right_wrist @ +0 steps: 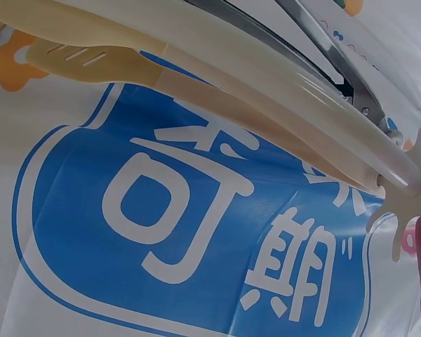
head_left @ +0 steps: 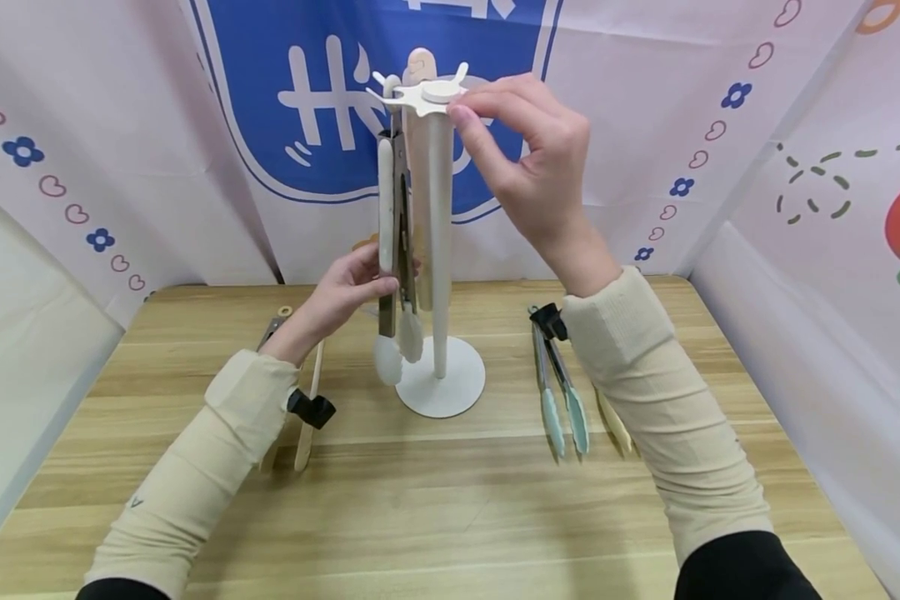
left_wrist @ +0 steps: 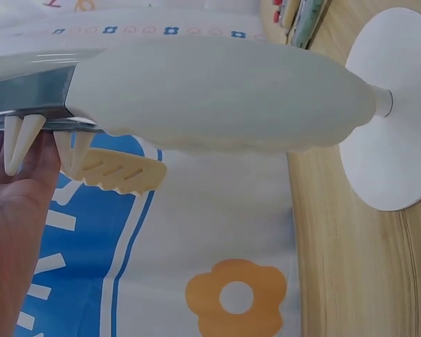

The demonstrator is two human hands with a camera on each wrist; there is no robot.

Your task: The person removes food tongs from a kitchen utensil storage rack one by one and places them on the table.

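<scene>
A white utensil stand (head_left: 440,250) with a hooked top rises from a round base (head_left: 441,392). Metal tongs (head_left: 387,308) with white scalloped tips hang from a hook on its left side. My left hand (head_left: 342,292) holds these tongs around their middle, thumb in front and fingers partly hidden behind. At the top, my right hand (head_left: 528,137) pinches the edge of the hooked disc (head_left: 422,98) between thumb and fingers. Behind the pole hangs a beige utensil with a slotted head (right_wrist: 91,63). The white tips (left_wrist: 224,91) look large in the left wrist view.
Teal-tipped tongs (head_left: 576,417) lie on the wooden table (head_left: 450,500) at the right, beside a cream utensil (head_left: 613,423) partly behind my right sleeve. Another beige-tipped utensil (head_left: 305,446) lies left, partly under my left arm. A printed cloth (head_left: 330,183) hangs behind the table.
</scene>
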